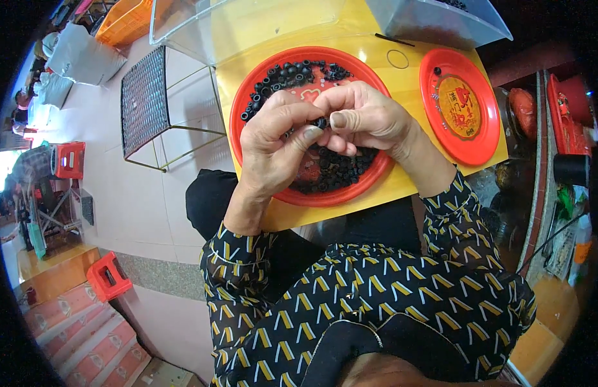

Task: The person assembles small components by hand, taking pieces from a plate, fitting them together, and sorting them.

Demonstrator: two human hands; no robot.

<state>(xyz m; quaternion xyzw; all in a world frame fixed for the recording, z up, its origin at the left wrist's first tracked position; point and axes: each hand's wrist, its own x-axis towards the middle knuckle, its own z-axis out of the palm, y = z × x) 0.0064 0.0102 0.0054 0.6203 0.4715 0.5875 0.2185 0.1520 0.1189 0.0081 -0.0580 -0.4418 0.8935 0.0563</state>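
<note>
Yellow board [376, 193] across my lap, pale tiled floor to my left with a wire-mesh stool [147, 100] and red plastic stools [70, 159] farther off. Big red plate [244, 97] sits square in front of me on the board, heaped with small black rubber rings [289, 72] along its far rim and again under my hands, so loose stock lies within a finger's reach. Both hands meet above the plate's middle, kept low over it, probably so a dropped piece falls back among the rest. Left hand [273, 145]: thumb and forefinger closed to a pinch on one small black ring [321, 122], other fingers curled. Right hand [366, 119]: fingers folded in, thumb tip pressing toward the same ring; whether it truly grips the ring or only steadies it, I cannot tell. Smaller red plate [460, 106] to my right, well apart from the heap, carries one lone black piece near its far rim. Thin wire loop [397, 59] lies on the board between the plates. Clear plastic bins [247, 22] stand along the far edge.
</note>
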